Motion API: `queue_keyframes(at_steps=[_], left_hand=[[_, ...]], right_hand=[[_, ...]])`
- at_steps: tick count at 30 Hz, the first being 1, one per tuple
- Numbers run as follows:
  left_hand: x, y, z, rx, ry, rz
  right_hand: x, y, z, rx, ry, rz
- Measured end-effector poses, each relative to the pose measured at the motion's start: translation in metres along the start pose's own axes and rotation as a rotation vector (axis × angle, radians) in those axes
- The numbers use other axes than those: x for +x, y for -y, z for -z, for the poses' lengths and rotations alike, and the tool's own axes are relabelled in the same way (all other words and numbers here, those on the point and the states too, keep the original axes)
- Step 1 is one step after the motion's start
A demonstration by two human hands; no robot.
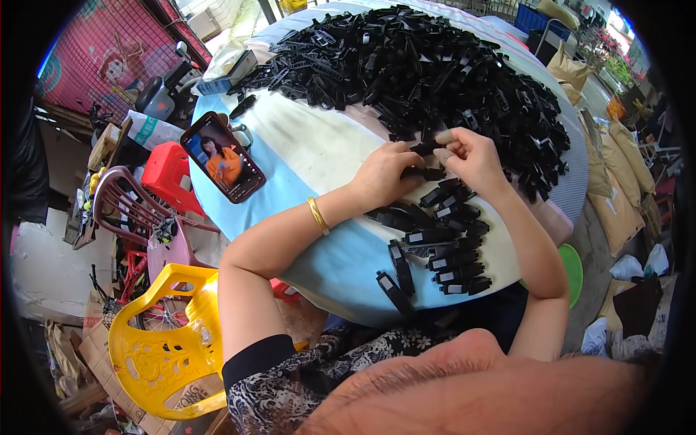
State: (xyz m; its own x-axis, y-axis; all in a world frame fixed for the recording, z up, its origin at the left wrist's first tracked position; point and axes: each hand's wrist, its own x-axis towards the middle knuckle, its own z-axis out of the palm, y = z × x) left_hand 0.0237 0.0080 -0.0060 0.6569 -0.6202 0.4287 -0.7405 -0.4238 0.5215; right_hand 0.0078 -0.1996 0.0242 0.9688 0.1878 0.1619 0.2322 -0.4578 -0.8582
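At the near edge of a big heap of black plastic parts (406, 65), both hands meet over one small black plastic part (425, 148). My left hand (383, 172) has its fingers closed on that part, and another dark part (423, 174) shows beneath its fingers. My right hand (473, 161) pinches at the part's right end, with pale coverings on its fingertips. Exactly where the fingertips grip is too small to make out. Below the hands, several black parts with light grey patches (453, 261) lie in a loose row on the cloth.
A phone (223, 156) leans against a metal mug (241, 135) on the round, cloth-covered table (290, 138). A blue box (228, 72) stands behind them. Yellow (167, 341) and red (168, 177) plastic seats are at the left; sacks (616, 188) stand at the right.
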Motion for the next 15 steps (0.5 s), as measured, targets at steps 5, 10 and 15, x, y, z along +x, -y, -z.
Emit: queue_keyframes(at_steps=[5, 10, 15], left_hand=[[0.002, -0.002, 0.000, -0.023, 0.025, 0.034], [0.001, -0.003, 0.001, -0.024, 0.025, 0.078], [0.001, -0.002, 0.000, -0.043, 0.014, 0.079]], right_hand=[[-0.001, -0.012, -0.021, 0.124, -0.098, 0.205], [-0.001, -0.010, -0.022, 0.506, -0.022, 0.098], [0.002, -0.014, -0.025, 0.479, 0.055, 0.225]])
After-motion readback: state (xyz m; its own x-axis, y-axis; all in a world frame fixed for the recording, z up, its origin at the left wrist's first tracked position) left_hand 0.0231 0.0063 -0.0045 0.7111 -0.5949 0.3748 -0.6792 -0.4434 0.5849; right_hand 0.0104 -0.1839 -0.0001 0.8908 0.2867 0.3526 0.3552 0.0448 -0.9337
